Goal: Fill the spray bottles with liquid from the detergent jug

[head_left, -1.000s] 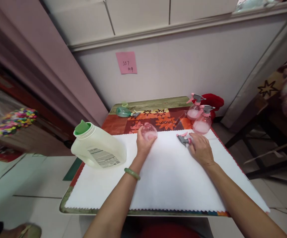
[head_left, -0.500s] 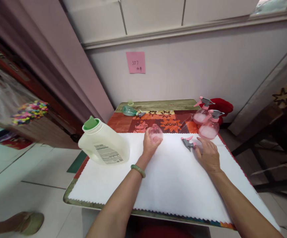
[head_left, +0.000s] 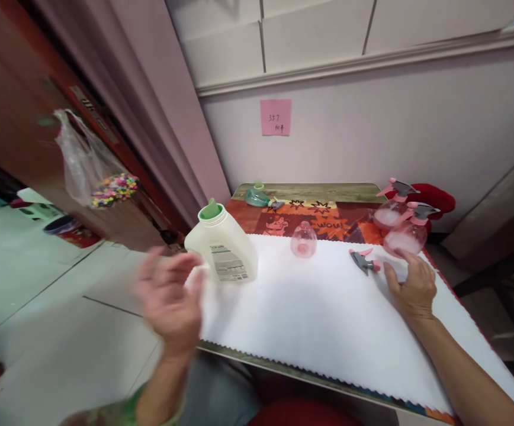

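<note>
Pink bottle [head_left: 304, 241] stands open; two spray bottles [head_left: 410, 228] hold pale liquid [head_left: 400, 241].

Beyond the right hand [head_left: 412, 288], a pink note [head_left: 276, 117] reads "357", the bench [head_left: 331, 226] "WOW!"; the label [head_left: 228, 264] on the jug [head_left: 234, 235] beside the left hand [head_left: 172, 296] is unreadably small.

The head view looked forward and down from near, above and behind the fingers [head_left: 417, 271], toward the surface [head_left: 337, 192].
</note>
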{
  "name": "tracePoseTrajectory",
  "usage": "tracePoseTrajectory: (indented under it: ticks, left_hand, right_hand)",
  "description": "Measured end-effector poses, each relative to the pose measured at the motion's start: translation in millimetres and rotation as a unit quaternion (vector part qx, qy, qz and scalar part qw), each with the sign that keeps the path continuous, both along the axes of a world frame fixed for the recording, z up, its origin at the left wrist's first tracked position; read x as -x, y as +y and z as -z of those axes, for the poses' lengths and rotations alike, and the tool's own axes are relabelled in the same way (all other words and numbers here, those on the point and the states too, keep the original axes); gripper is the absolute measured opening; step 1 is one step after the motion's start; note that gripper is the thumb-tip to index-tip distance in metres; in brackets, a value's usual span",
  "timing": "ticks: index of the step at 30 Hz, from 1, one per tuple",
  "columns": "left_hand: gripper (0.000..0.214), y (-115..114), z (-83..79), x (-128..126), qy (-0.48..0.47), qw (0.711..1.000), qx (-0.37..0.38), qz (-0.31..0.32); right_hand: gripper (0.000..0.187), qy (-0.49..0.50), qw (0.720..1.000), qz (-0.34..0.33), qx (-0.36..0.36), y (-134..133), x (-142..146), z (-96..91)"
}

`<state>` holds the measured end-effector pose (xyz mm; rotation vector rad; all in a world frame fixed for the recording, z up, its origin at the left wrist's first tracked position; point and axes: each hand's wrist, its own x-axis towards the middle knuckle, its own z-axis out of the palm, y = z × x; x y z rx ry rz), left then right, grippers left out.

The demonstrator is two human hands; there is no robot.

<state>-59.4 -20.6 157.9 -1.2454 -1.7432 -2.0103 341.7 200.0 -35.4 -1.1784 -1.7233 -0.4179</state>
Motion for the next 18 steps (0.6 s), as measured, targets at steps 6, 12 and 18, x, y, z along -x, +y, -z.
tracePoseTrajectory:
  ticks: [6,12,18]
  left_hand:
    - [0.031,-20.2,-16.1,95.1,-0.049,0.977,-0.112,-0.177]
    - [0.055,16.3,92.6,91.8,-0.252,0.96,0.074,-0.1]
    - [0.053,46.6,105.9,113.8,-0.219,0.965,0.12,-0.082]
  right_hand:
    - [0.051,0.074,0.989,-0.127,-0.034,-32.7,64.3,-59.4]
    - [0.046,0.142,0.909,-0.393,0.009,-70.4,185.8,-113.5]
    - [0.051,0.252,0.82,-0.453,0.242,-74.4,269.6,-98.7]
